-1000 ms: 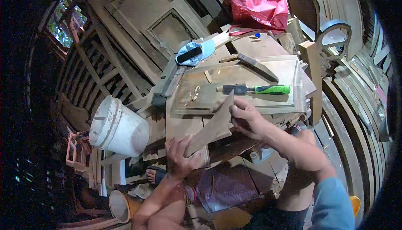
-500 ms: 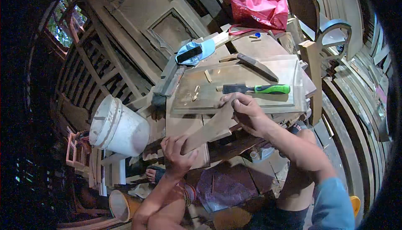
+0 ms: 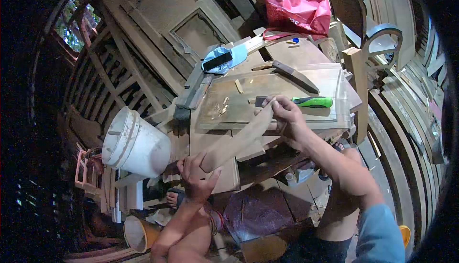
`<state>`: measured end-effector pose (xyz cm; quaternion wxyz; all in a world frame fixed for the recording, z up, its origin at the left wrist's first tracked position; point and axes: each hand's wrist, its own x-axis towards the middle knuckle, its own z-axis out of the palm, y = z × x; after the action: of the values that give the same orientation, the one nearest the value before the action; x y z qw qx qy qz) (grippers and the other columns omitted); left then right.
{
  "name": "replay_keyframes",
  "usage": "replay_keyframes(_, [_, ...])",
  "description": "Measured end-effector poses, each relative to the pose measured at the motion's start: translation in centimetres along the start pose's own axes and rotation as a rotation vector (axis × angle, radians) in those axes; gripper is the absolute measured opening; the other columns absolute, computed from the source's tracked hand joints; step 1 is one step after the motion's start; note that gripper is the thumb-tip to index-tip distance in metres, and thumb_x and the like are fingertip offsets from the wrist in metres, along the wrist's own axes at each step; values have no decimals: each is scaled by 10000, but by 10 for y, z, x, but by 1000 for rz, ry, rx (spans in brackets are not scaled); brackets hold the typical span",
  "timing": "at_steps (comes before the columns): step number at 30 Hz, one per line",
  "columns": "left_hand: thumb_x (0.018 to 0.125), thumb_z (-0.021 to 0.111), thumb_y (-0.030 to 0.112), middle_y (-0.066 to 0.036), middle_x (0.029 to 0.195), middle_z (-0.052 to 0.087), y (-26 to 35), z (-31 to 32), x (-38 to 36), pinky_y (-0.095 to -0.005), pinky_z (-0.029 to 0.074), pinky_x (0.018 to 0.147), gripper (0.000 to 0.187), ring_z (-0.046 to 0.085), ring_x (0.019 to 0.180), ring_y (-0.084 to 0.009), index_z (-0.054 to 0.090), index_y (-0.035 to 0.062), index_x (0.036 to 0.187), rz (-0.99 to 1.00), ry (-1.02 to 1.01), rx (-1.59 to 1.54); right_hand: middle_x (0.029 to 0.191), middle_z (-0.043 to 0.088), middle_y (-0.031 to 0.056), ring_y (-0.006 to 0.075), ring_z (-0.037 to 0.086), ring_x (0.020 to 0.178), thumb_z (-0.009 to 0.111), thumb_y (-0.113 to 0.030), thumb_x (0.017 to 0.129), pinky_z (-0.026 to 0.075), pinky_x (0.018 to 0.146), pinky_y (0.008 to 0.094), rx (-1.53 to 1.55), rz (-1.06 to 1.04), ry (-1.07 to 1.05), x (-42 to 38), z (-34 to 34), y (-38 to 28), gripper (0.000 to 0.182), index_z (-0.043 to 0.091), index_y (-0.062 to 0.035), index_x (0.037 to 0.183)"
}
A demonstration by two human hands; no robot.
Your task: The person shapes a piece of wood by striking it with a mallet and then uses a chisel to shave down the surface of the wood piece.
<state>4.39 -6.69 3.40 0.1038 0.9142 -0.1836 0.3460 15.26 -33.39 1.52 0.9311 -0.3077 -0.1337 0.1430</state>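
Note:
A curved, flat piece of wood (image 3: pixel 239 141) is held up between my two hands, in front of the near edge of a panelled board (image 3: pixel 215 90). My left hand (image 3: pixel 197 174) has its fingers round the lower left end. The upper right end is pinched by my right hand (image 3: pixel 285 114). Just behind my right hand a chisel with a green handle (image 3: pixel 313 102) lies on the board, its blade partly hidden. A dark curved wooden piece (image 3: pixel 296 78), a small stick (image 3: pixel 238 87) and wood shavings (image 3: pixel 224 107) also lie there.
A blue cap (image 3: pixel 234 58) and a pink bag (image 3: pixel 297 9) sit behind the board. At the left stands a white bucket (image 3: pixel 143 145), with an orange-rimmed bucket (image 3: pixel 138 234) lower down. Wooden frames (image 3: pixel 119 71) lean at the back left; long planks (image 3: pixel 392 134) lie at the right.
The held wood has turned, showing more of its broad, lighter face. My right hand has moved slightly up and right, covering more of the chisel blade. My left hand has shifted slightly left.

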Motion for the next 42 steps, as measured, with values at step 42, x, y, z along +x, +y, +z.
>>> replay_keyframes(42, [746, 727, 295, -130, 1043, 508, -1, -17, -11, -538, 327, 936, 548, 497, 980, -316, 476, 38, 1160, 220, 197, -57, 1076, 535, 0, 141, 552, 857, 410, -561, 889, 398, 828, 543, -184, 470, 145, 7, -7, 18, 484, 426, -333, 1316])
